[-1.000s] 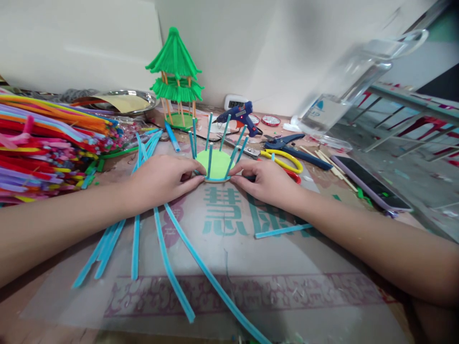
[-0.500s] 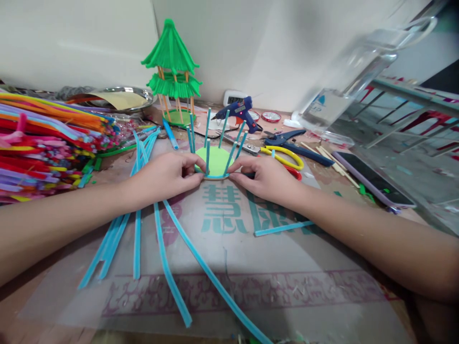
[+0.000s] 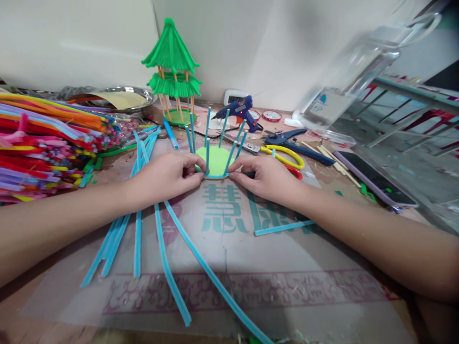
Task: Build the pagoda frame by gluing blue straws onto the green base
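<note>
Little has shifted since a moment ago: left hand (image 3: 163, 176) and right hand (image 3: 267, 178) still pinch the flat green disc (image 3: 214, 161) at mid-table, its seven blue stems (image 3: 207, 126) pointing upward.

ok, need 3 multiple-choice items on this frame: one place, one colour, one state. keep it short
1. Where is the blue hot glue gun?
A. behind the round light-green disc
B. on the pile of coloured pipe cleaners
C. in the right hand

2. What colour are the posts standing around the disc?
A. red
B. blue
C. yellow

3. What are the left hand and right hand doing?
A. lifted clear
B. holding scissors
C. pinching the disc's edge

Answers:
1 A, it lies farther back on the table.
2 B, all are blue.
3 C, fingertips meet its rim on both sides.
</note>
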A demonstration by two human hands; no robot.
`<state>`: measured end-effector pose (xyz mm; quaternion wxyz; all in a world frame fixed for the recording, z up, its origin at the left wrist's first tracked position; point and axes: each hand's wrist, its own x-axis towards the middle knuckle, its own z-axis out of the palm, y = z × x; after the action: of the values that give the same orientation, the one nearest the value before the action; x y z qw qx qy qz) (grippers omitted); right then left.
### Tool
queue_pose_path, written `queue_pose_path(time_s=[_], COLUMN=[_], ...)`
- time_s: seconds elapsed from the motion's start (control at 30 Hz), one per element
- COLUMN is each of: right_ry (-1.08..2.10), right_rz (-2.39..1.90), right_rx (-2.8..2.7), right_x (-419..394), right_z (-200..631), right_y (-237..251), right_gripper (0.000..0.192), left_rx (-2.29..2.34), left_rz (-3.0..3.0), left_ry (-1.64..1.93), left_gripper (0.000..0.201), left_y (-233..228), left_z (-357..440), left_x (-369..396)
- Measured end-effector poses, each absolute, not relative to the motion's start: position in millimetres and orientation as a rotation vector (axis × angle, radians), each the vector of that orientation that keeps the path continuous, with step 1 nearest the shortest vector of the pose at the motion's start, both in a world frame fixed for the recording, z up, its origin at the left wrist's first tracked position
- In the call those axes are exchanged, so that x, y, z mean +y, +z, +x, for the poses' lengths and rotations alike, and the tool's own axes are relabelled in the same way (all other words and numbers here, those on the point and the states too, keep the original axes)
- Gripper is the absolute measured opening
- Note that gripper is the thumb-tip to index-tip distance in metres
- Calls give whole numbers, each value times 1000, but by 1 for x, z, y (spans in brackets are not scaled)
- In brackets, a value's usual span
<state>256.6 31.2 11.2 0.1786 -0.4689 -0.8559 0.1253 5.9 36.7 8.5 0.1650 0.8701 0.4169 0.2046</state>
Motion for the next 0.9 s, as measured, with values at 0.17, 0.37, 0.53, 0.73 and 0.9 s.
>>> queue_pose_path(time_s=[0.17, 0.37, 0.53, 0.73, 0.9], right_ry=[349, 353, 339, 336, 340], right_rz=[-1319, -1293, -1294, -1295, -1314], right_rx=[-2423, -2426, -2427, -2422, -2432], right_x=[32, 33, 32, 30, 30], right_z=[257, 258, 257, 257, 257], right_y=[10, 9, 10, 11, 13], right_gripper=[21, 21, 20, 20, 20], left_rx=[1207, 1228, 1186, 1192, 1220], left_rz=[2486, 2496, 2520, 2505, 2471], left_ry=[602, 567, 592, 796, 1020], left_gripper=[23, 23, 25, 27, 17], left_y=[8, 9, 6, 11, 32], left_z=[7, 7, 4, -3, -8], left_x=[35, 36, 36, 25, 14])
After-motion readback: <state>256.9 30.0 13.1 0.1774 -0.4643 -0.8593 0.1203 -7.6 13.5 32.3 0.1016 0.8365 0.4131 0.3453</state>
